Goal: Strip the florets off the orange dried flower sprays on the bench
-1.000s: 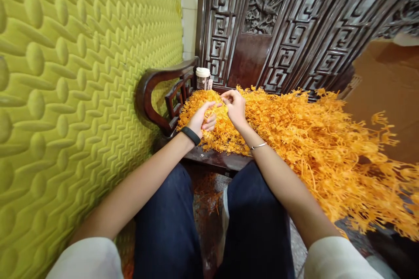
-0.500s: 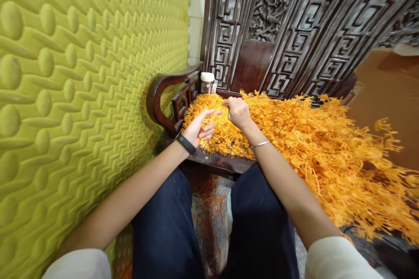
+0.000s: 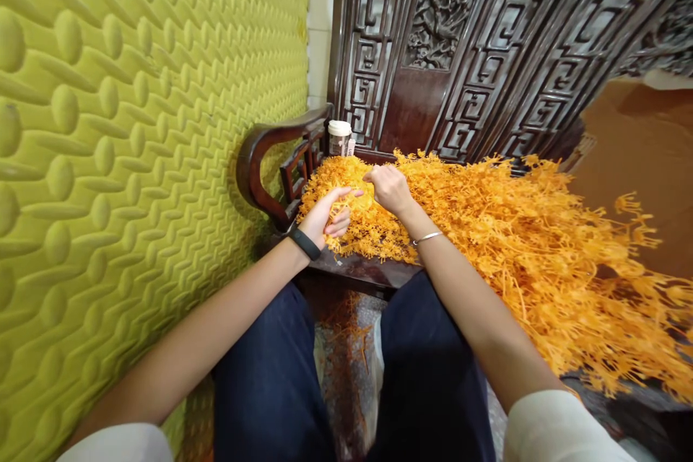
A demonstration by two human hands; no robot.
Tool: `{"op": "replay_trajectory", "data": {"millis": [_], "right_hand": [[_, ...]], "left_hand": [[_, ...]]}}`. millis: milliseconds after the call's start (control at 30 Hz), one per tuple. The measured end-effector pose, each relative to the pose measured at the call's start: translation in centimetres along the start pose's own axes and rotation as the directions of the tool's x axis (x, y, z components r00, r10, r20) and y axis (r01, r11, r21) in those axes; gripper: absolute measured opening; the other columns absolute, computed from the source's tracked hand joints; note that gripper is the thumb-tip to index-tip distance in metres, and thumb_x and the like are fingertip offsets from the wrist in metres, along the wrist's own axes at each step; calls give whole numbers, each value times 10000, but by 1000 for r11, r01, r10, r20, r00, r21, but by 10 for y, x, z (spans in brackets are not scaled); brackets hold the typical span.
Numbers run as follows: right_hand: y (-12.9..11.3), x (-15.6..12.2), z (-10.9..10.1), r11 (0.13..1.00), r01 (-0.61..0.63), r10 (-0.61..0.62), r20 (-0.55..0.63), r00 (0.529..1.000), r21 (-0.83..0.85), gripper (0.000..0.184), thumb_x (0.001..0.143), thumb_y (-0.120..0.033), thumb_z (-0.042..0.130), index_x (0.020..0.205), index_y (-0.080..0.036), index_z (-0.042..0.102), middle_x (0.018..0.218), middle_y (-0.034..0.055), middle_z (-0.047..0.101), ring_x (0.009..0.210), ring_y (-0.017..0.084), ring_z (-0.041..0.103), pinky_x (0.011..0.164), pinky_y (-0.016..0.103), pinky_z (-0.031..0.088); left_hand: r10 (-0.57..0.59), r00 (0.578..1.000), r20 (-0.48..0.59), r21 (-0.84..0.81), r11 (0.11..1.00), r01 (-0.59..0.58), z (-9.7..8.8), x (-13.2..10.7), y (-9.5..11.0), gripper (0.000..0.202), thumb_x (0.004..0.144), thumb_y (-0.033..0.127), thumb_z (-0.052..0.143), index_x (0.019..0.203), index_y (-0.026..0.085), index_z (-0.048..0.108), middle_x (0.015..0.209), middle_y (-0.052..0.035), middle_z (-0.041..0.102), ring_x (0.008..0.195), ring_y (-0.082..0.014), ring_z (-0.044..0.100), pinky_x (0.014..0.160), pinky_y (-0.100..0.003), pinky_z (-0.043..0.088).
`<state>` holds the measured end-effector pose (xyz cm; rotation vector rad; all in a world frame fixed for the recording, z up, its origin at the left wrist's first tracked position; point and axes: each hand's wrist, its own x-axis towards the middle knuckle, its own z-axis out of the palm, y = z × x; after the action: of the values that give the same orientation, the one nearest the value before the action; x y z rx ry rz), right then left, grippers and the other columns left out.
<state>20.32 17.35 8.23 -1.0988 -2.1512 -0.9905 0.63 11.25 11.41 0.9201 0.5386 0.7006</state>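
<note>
A big heap of orange plastic sprigs (image 3: 520, 245) covers the seat of a dark carved wooden bench (image 3: 271, 151). My left hand (image 3: 328, 213), with a black band on the wrist, is cupped palm up over the heap's left end, fingers curled around some small orange pieces. My right hand (image 3: 387, 188), with a thin silver bangle, is closed in a pinch on an orange sprig just right of the left hand. What exactly the fingertips hold is too small to make out.
A small jar with a white lid (image 3: 339, 137) stands in the bench's back left corner. A padded yellow-green wall (image 3: 135, 130) fills the left. Brown cardboard (image 3: 644, 151) lies at the right. Orange bits (image 3: 346, 339) litter the floor between my knees.
My hands have drawn slightly apart and my left hand has sunk a little toward the bench's front edge. The view has shifted a bit.
</note>
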Motion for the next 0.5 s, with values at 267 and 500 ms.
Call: {"op": "replay_trajectory", "data": {"millis": [267,500], "right_hand": [[-2,-2,-2,999,42,-42,-1,999,21,297,890,-107,289,813,-151,572,691,71,582,646,185,470,645,300,311],[27,-17,3,942,-296,301,-6,954,160,289,890,-154,265,812,-159,544,688,72,554,623,171,464,633,296,345]], "left_hand": [[-7,1000,-20,27,1000,7,-2,0,-2,303,885,332,383,1021,136,570,330,107,288,231,-39,183,296,-169,138],[-40,999,-3,47,998,40,-4,-14,-4,351,881,351,379,1064,126,576,297,115,243,226,-51,150,285,-172,132]]}}
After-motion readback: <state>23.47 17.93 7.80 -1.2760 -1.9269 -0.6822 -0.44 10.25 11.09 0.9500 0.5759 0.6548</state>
